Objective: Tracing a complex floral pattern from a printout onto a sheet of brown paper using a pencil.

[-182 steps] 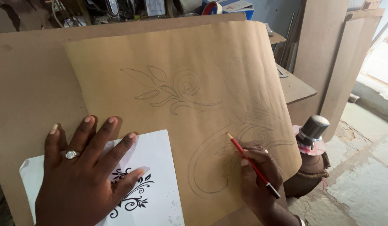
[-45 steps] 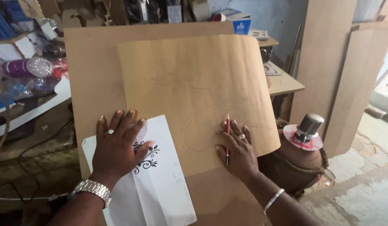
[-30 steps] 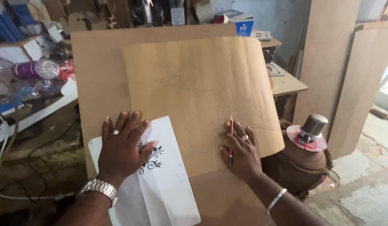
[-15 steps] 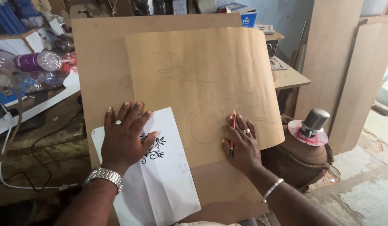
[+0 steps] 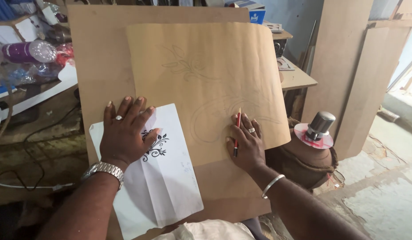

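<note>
A tan sheet of paper (image 5: 206, 58) with faint pencilled floral scrolls lies on a brown board (image 5: 99, 49). My left hand (image 5: 124, 133), with a ring and a metal watch, rests flat with fingers spread on a white printed sheet (image 5: 170, 178) that shows a black floral ornament (image 5: 157, 146). My right hand (image 5: 245, 144), with a ring and a bangle, lies flat on the tan paper's lower edge. A red pencil (image 5: 236, 129) is held between its fingers, point up towards the drawn curve.
A brown clay pot (image 5: 304, 160) with a pink disc and a metal cap (image 5: 320, 125) stands at the right. Tall wooden boards (image 5: 344, 66) lean behind it. Plastic bottles and clutter (image 5: 32, 55) fill a bench on the left, with cables (image 5: 19, 178) on the floor.
Six seconds ago my right hand was drawing with the pencil; now it lies flat on the paper. The view has pulled back and shifted slightly; both hands have stayed put over the last second.
</note>
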